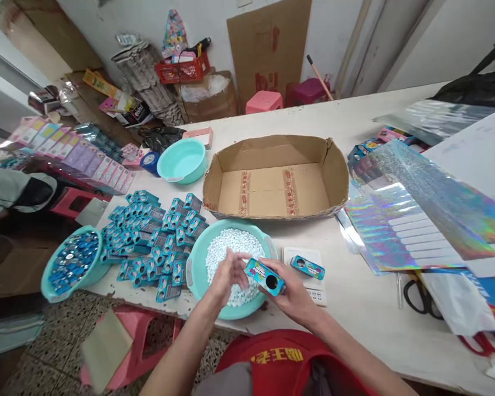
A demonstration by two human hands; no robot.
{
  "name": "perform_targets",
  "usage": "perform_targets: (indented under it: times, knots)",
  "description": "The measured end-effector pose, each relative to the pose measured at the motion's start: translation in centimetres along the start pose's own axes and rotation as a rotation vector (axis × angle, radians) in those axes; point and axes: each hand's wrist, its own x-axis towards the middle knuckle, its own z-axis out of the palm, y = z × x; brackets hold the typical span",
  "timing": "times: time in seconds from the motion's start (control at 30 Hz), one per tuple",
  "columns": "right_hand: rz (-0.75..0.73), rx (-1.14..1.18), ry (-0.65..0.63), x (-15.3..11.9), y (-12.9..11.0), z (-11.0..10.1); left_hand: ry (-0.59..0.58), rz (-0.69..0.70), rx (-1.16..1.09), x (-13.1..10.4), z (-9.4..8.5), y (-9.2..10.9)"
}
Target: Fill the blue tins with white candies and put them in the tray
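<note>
**Blue tin held beside a basin of white pellets: likely faults and hand pose**

The blue tin (264, 276) was above the right side of the green basin (193, 269), its round dark opening facing up. Spillage was judged the chief risk: if the tin tipped, or pellets were dropped wide of so small an opening, white pellets (234, 241) could scatter across the counter (367, 324). A loose handful would make this likelier. A second risk lay just to the right, where another tin (308, 267) rested on a white scale (317, 296); a careless knock from the right hand could dislodge it. The crowded group of tins (148, 234) left of the basin might likewise topple if brushed by the left forearm.

Of the two hands, the right (293, 294) reached in from the lower right and was closed around the tin, thumb and fingers along its sides. The left (226, 276) hung over the pellets, palm turned inward and fingers loosely bent, the tips close to the tin's left end. Whether they touched it, or held any pellets, could not be told.
</note>
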Motion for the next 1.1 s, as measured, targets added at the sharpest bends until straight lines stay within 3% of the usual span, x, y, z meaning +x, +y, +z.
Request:
perform_targets:
  times: [0.07,0.13,0.2,0.27,0.4,0.5,0.63,0.73,0.83,0.93,1.1]
  knots:
    - [0.152,0.148,-0.058,-1.3,-0.7,1.2,0.225,0.13,0.221,2.2,-2.0,-1.5]
    - [0.376,0.439,-0.107,-2.6,-1.0,2.4,0.325,0.224,0.524,5.1,-3.1,-3.3]
    - [0.588,0.793,-0.088,-3.7,-0.8,3.3,0.265,0.277,0.781,7.7,-2.7,-5.3]
    - [0.742,1.065,-0.046,-4.2,-0.3,3.7,0.186,0.306,0.966,9.0,-1.3,-7.1]
    - [0.854,1.366,-0.162,-3.9,0.4,3.2,0.068,0.305,1.215,8.4,1.0,-9.0]
    - [0.838,1.487,-0.284,-3.3,0.2,2.9,-0.07,0.314,1.318,6.7,0.3,-9.4]
    - [0.791,1.553,-0.342,-2.8,-0.1,3.5,-0.173,0.229,1.382,4.7,-2.2,-9.4]
    - [0.819,1.542,-0.347,-2.9,0.4,3.9,-0.134,0.141,1.277,3.7,-3.5,-9.3]
    - [0.883,1.505,-0.299,-3.2,1.2,4.0,0.038,0.058,0.768,3.3,-3.9,-9.2]
    - [0.833,1.433,-0.167,-3.4,2.0,3.8,0.159,-0.038,0.257,3.2,-4.0,-8.9]
    - [0.717,1.118,-0.086,-1.7,2.4,3.2,0.157,-0.109,-0.136,2.9,-4.1,-6.8]
